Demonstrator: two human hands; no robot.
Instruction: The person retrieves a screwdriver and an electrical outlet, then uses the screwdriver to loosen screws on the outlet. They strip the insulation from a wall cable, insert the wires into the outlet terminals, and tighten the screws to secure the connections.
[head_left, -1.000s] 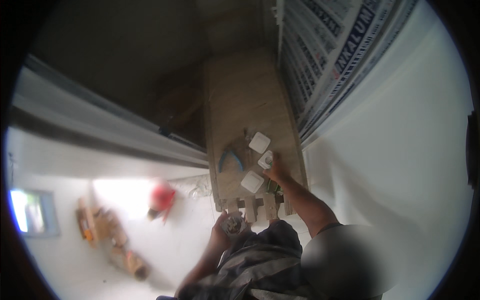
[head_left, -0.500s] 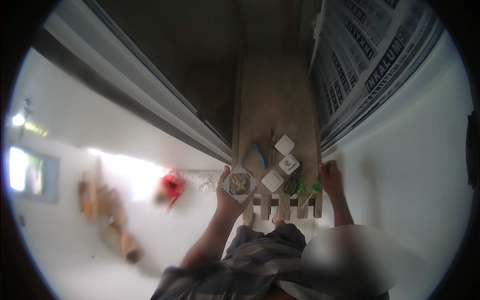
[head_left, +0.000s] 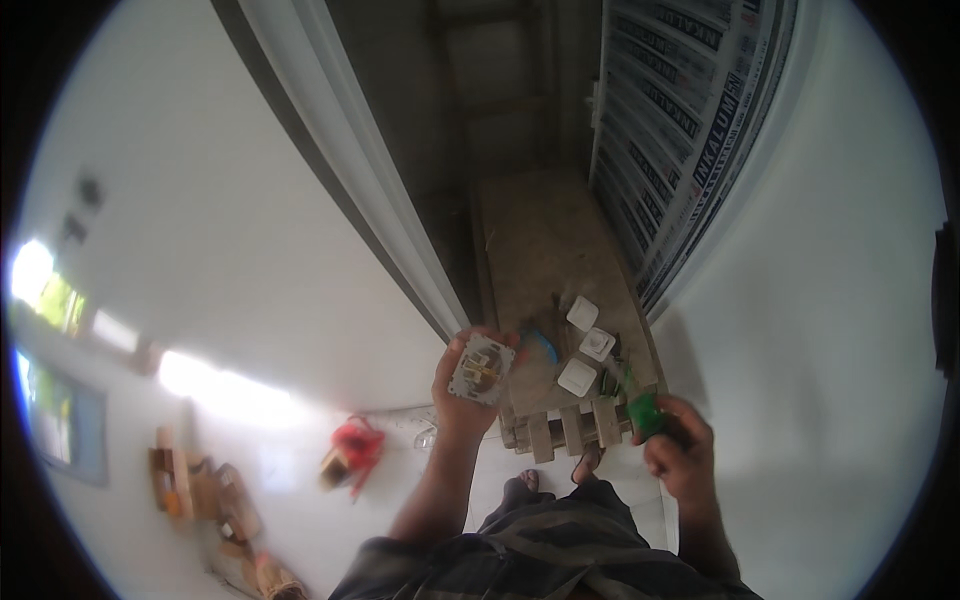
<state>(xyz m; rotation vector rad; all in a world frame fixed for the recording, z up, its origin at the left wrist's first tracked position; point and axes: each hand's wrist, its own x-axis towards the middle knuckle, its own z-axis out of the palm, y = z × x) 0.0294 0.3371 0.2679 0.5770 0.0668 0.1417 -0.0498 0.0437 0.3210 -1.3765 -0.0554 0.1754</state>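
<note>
From the head view, the person stands at the near end of a long wooden table [head_left: 545, 250] that runs away toward twelve o'clock, a slatted pallet end [head_left: 560, 428] at its near edge. The left hand [head_left: 470, 385] is raised over the table's near left corner, at about eleven o'clock from the person's feet. Its fingers [head_left: 452, 350] curl around the edges of a square switch module [head_left: 482, 368], held face up with brassy metal parts showing in its middle.

The right hand [head_left: 680, 455] hangs off the table's near right corner, at about one o'clock. Its fingers are closed on a green-handled tool [head_left: 645, 412]; what kind of tool is too blurred to tell.

Between the two hands, on the table, lie three white square switch plates [head_left: 597, 343] in a loose row, just beside each other. A blue object [head_left: 540, 345] lies at nine o'clock of them, close to the held module. Small dark and green bits [head_left: 610, 380] sit by the nearest plate.

A pale sloping beam [head_left: 350, 160] runs along the table's left side, and a stack of printed sheets [head_left: 680, 130] leans along its right. On the white floor at eight o'clock lie a red object [head_left: 350, 450] and some wooden pieces [head_left: 200, 490]. A sandalled foot [head_left: 588, 462] shows under the pallet end.
</note>
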